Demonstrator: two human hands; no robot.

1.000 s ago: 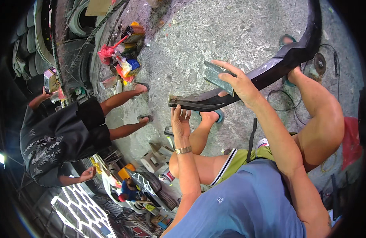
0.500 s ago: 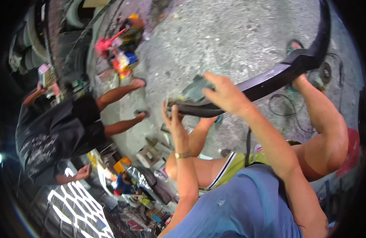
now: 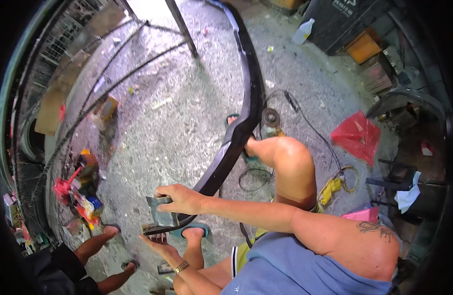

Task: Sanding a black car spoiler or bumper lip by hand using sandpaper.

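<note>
A long, curved black strip, like a car bumper lip (image 3: 227,157), runs from the far top of the view down to my hands. My left hand (image 3: 162,248), with a gold watch at its wrist, grips the strip's near end from below, fingers curled against it. Above that end, my right hand (image 3: 180,199) pinches a dark grey-green flat piece (image 3: 160,212), which looks like a folded sheet; its exact kind I cannot make out. The piece lies close over the strip's end; whether it presses on it cannot be told.
By my right foot are a disc-shaped tool (image 3: 270,118) and a looping black cable (image 3: 315,130). A red plastic bag (image 3: 356,137) and a white bottle (image 3: 303,31) are farther right. Another person's legs (image 3: 96,246) stand at lower left, near a colourful pile (image 3: 84,191).
My view has swung, so the strip now runs toward the far top. My right hand has come down near the strip's end, with its fingers closed on the grey-green piece.
</note>
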